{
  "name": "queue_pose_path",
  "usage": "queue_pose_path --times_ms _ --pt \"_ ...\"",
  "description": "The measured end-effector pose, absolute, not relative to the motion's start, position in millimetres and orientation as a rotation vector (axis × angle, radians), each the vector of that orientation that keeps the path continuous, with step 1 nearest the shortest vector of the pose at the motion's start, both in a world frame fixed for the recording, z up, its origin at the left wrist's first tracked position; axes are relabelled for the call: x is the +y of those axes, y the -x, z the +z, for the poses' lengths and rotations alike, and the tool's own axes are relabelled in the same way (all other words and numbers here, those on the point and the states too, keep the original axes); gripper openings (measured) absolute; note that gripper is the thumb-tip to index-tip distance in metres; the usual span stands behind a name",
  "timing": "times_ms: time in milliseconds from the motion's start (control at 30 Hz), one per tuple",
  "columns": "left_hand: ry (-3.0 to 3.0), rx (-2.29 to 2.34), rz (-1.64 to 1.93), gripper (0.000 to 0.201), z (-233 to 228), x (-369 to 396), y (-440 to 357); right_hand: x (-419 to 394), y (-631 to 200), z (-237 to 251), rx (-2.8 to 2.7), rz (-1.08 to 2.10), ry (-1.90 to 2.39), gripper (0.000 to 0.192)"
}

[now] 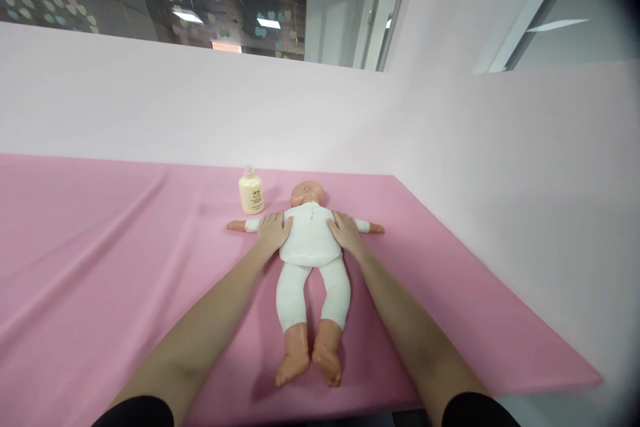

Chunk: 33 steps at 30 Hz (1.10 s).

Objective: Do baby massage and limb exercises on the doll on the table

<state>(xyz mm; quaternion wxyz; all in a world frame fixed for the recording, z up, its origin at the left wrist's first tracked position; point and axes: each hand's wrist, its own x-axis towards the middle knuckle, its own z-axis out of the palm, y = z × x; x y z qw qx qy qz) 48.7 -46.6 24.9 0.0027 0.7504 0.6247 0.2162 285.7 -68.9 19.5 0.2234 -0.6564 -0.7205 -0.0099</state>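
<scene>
The doll [310, 247] lay on its back on the pink cloth [100, 247], head away from the person, arms spread, legs toward the near edge. It was dressed in a white top and white leggings; feet and hands were bare. The left hand [273, 230] rested flat on the doll's shoulder and upper chest on that side, fingers extended, clamped on nothing. The right hand [345, 230] lay likewise on the opposite shoulder, palm down, fingers spread. Neither hand gripped cloth or limb. A cream bottle [251, 191] stood upright just beside the doll's head, cap on, apparently untouched. Judged progress: early; clothing remained fully on and undisturbed, with the hands only placed.
</scene>
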Motion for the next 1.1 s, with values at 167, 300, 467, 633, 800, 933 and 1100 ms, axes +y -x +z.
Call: queue_pose_path --times_ms 167,300,467,633,800,933,1100 --pt "-2.372 2.117 0.561 0.050 27 -42 -38 -71 -297 17 -1.916 -0.162 1.931 0.044" --pt "-2.333 2.210 0.479 0.053 29 -40 -32 -71 -303 16 -1.878 -0.198 1.995 0.041" --pt "-2.306 2.248 0.420 0.055 33 -41 -25 -70 -305 18 -1.875 -0.213 2.002 0.040" --pt "-2.272 2.240 0.293 0.055 37 -40 -23 -67 -308 15 -1.886 -0.184 1.951 0.039" --pt "-2.286 2.232 0.289 0.055 38 -40 -23 -65 -313 13 -1.895 -0.121 1.897 0.037" --pt "-2.264 2.224 0.304 0.054 38 -41 -24 -66 -313 15 -1.890 -0.069 1.899 0.038" --pt "-2.263 2.247 0.266 0.053 37 -41 -27 -66 -311 20 -1.909 0.015 1.864 0.038"
